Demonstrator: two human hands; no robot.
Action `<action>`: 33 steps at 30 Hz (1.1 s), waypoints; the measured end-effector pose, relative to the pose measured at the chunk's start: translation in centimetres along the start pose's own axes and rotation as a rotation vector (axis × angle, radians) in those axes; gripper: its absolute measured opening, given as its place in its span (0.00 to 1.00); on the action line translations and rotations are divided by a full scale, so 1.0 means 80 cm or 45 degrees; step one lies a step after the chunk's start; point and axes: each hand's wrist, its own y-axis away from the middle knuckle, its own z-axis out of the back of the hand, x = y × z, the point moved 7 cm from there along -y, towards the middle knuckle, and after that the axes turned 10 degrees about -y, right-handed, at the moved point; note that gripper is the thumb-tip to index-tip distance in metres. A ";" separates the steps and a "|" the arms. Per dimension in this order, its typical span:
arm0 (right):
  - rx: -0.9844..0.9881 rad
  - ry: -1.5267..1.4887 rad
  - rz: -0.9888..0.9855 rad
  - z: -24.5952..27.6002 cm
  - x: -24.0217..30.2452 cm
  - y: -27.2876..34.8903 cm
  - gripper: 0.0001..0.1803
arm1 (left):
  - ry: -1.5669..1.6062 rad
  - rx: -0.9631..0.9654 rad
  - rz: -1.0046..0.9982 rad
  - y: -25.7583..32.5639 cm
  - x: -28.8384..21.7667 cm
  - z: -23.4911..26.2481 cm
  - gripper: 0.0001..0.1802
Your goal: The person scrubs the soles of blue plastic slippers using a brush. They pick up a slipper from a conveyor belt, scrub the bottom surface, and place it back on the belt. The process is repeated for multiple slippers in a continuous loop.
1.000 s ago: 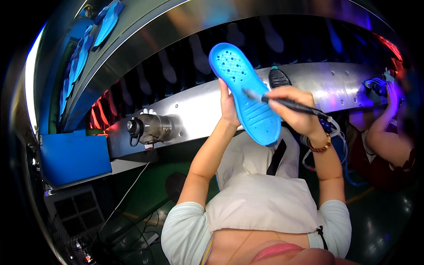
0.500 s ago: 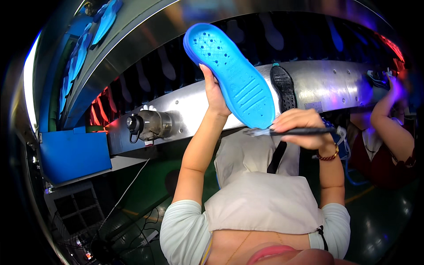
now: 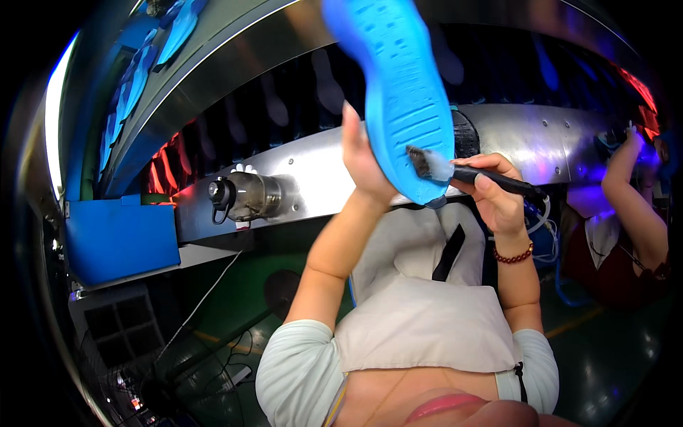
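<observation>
brush back on the sole
left hand [image 3: 363, 153] has raised the blue rubber shoe sole [image 3: 402, 92]; right hand [image 3: 491, 188], grip pinching the black-handled brush [image 3: 462, 171], now touches bristles to it.

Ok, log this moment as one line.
left hand: holds blue sole raised | right hand: holds brush, bristles on sole's lower end | behind: metal machine | co-worker's arm at right

Left hand [image 3: 363, 153] holds blue shoe sole [image 3: 398, 92] raised; right hand [image 3: 494, 192] grips brush [image 3: 455, 172], bristles touching sole's lower end; steel machine [image 3: 299, 178] behind.
</observation>
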 end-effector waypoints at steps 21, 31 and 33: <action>1.107 1.315 0.137 -0.088 0.026 0.012 0.11 | -0.006 0.072 0.378 -0.026 0.014 0.016 0.26; 0.970 1.523 0.061 -0.049 0.066 -0.011 0.09 | -0.695 0.056 0.965 0.005 0.030 0.003 0.25; 1.092 1.595 -0.038 -0.049 0.060 -0.008 0.09 | -0.792 0.131 1.033 0.006 0.032 -0.009 0.27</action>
